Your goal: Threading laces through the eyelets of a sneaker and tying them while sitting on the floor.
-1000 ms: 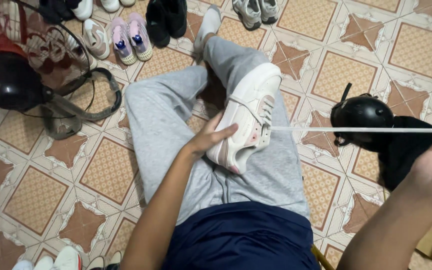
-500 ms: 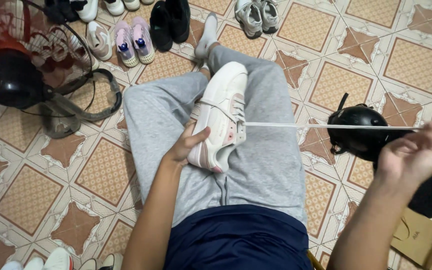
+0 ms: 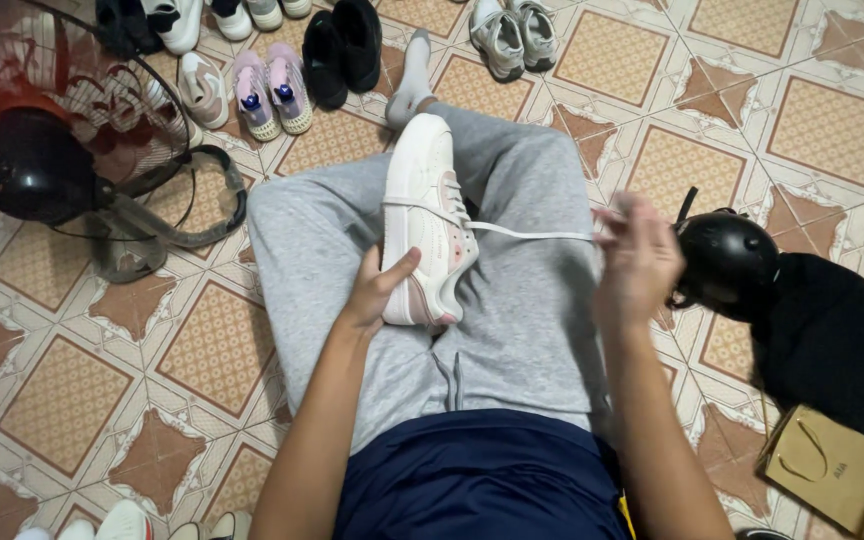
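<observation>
A white sneaker with pink trim (image 3: 423, 215) lies on my lap, resting on grey sweatpants (image 3: 522, 330). My left hand (image 3: 377, 288) grips its heel end from the left side. A white shoelace (image 3: 527, 234) runs taut from the sneaker's eyelets to the right. My right hand (image 3: 636, 258) pinches the lace's far end; the hand is blurred by motion. My socked foot (image 3: 411, 80) points toward the far rows of shoes.
A floor fan (image 3: 57, 165) lies at the left. Several pairs of shoes (image 3: 272, 90) line the far floor. A black helmet (image 3: 727, 262) and black cloth (image 3: 832, 335) lie at the right, with a brown paper bag (image 3: 832, 470) nearer me.
My right hand has come in from the far right toward the sneaker, so the stretched lace is much shorter. The sneaker turned more upright on my lap.
</observation>
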